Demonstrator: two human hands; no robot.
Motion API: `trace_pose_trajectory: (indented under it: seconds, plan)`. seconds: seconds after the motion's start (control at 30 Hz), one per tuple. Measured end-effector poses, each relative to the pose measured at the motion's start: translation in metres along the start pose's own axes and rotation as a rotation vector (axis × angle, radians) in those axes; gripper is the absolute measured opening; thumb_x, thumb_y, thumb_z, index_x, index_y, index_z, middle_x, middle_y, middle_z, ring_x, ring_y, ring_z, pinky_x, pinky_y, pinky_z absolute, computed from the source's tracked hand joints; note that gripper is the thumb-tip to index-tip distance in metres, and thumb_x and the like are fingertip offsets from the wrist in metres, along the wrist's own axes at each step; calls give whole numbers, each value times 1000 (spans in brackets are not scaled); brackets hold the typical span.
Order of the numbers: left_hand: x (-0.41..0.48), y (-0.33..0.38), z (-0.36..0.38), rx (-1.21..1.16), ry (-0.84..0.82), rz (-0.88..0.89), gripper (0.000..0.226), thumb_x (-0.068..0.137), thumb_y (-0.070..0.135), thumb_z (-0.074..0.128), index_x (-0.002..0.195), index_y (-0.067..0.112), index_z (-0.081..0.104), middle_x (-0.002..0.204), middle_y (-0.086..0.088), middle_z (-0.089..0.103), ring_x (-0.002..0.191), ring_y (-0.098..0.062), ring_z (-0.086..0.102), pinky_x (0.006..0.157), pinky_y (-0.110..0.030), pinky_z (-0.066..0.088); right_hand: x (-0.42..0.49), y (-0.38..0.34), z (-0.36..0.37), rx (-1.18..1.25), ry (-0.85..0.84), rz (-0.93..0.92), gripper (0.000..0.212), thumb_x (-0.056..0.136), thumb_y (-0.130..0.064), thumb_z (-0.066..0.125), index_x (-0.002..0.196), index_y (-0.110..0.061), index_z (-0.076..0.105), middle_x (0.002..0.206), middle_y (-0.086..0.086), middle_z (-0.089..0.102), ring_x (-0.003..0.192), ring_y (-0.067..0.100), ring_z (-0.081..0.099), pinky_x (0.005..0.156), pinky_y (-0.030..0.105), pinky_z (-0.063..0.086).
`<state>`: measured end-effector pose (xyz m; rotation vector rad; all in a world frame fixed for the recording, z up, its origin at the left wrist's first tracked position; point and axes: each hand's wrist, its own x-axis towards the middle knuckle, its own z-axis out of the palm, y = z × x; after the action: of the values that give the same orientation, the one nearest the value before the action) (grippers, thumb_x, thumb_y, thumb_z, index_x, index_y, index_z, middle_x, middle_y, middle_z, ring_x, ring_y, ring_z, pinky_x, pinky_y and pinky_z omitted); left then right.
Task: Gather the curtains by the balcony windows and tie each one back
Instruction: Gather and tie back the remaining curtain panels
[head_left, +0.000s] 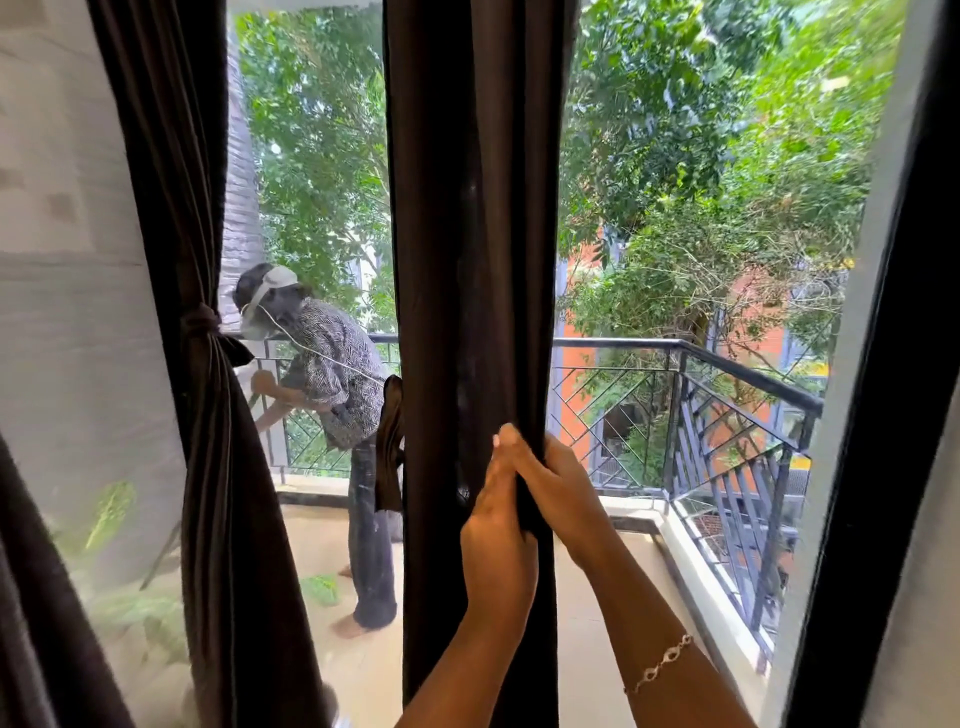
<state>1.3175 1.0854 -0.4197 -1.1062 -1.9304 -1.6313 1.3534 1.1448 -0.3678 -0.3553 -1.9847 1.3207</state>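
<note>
Brown middle curtain hangs loose in the centre, not yet tied. Your left grip and right grip both close their fingers round its right edge. I advise you to press all folds together first, then bring the tie strap, hanging at its left side, around them.

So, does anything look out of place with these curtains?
Only the tie-back strap on the middle curtain: it dangles loose at that curtain's left edge, wrapping nothing, while the left curtain is cinched by its tie.
</note>
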Motion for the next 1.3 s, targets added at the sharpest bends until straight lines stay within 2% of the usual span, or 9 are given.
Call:
trace_pose_trajectory:
  seconds: [0.1,0.2,0.3,0.4,0.5,0.7,0.87,0.97,1.3]
  plan:
    - [-7,-4,8,2,-62,0,52,88,-3,51,138,9,40,122,-9,63,107,-22,64,93,-29,50,9,0,3,-201,113,9,26,89,-40,54,105,-21,63,94,0,69,90,15,65,78,27,48]
    - [-17,-8,10,68,-112,52,53,88,-3,51,139,8,38,138,-9,49,128,-25,47,110,-33,35,20,6,3,-386,215,40,29,97,-24,44,107,-3,61,99,18,67,96,33,62,74,31,42]
    - [-24,-15,4,190,111,186,51,85,6,52,135,0,43,146,-17,35,141,-30,20,115,-41,16,26,12,1,-463,254,32,28,98,-20,41,110,-2,58,105,23,65,101,38,59,76,35,43]
    - [-17,-24,-12,104,349,57,54,86,15,52,136,2,38,151,-21,23,143,-30,9,116,-50,14,31,19,-4,-545,278,42,25,97,-16,41,110,0,56,105,25,63,101,40,58,75,36,42]
    - [0,-34,-27,96,438,-74,55,85,16,57,134,-3,38,144,-21,36,137,-36,28,110,-56,25,35,23,-6,-557,272,42,23,96,-13,41,109,-2,57,104,25,64,100,41,58,74,36,42]
    - [13,-40,-32,201,371,-145,41,86,13,61,125,3,52,118,-15,61,112,-34,54,99,-52,38,40,26,-2,-596,264,50,23,96,-13,42,108,0,56,104,25,63,98,41,59,69,32,35]
    - [18,-35,-34,266,363,-189,29,85,14,61,114,10,59,95,-7,65,104,-31,52,89,-42,32,40,25,4,-610,230,56,23,96,-13,42,108,0,56,105,25,64,98,41,60,74,36,43]
    - [14,-32,-34,240,311,-114,25,84,3,58,109,3,61,86,-12,63,97,-34,53,84,-45,40,35,24,7,-587,235,18,21,95,-12,43,105,-1,57,101,25,65,95,41,61,69,32,38]
    - [-1,-16,-8,199,134,44,30,81,-10,53,110,-5,61,96,-21,59,94,-36,56,84,-32,40,19,10,27,-454,168,-13,25,97,-17,37,102,-3,58,98,22,65,95,39,61,74,37,43]
